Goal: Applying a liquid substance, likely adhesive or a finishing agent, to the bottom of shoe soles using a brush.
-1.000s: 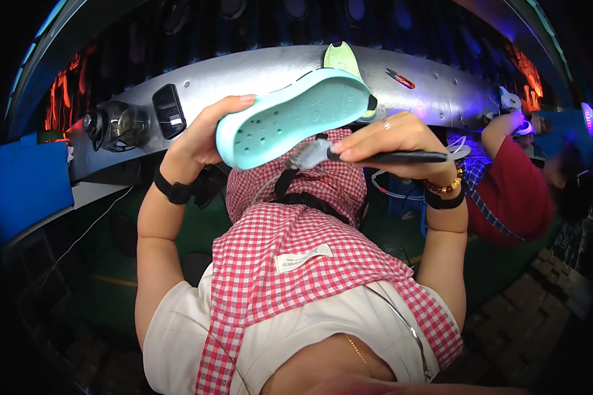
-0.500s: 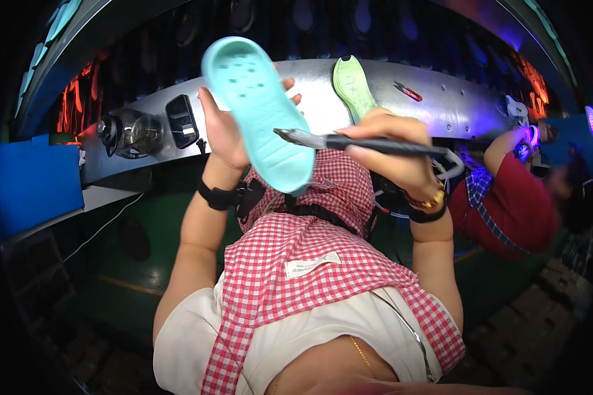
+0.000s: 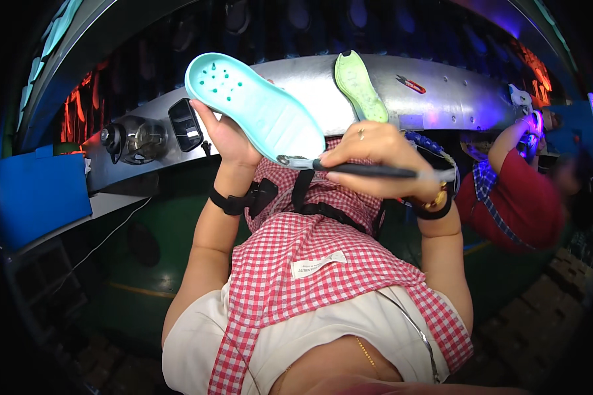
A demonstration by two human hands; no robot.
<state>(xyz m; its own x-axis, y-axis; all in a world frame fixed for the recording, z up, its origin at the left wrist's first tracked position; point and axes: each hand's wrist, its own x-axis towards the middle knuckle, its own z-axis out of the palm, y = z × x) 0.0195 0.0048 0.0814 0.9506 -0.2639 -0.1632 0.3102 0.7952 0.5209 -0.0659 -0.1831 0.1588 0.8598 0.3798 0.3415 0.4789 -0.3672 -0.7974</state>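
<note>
My left hand (image 3: pixel 234 143) holds a turquoise shoe sole (image 3: pixel 267 112) from beneath and its left edge. The sole is tilted, with small dark-green dots in its far, rounded end and faint ridges across the near end. My right hand (image 3: pixel 383 155) is closed round the black handle of a paintbrush (image 3: pixel 369 170). The brush tip lies at the near edge of the sole, seemingly touching it. Beyond my right hand, a light-green shoe sole (image 3: pixel 359 82) lies on the metal bench (image 3: pixel 303 71).
Red-handled snips (image 3: pixel 411 84) lie on the bench at the right. At the left are a black rectangular tray-like object (image 3: pixel 186 125) and a clear jug with a black lid (image 3: pixel 145 140). A blue panel (image 3: pixel 43 197) stands far left. A co-worker in red (image 3: pixel 514 197) sits at the right.
The sole has tilted and turned, its far end shifting left and down. The brush tip has moved from the sole's middle down to its near edge.
</note>
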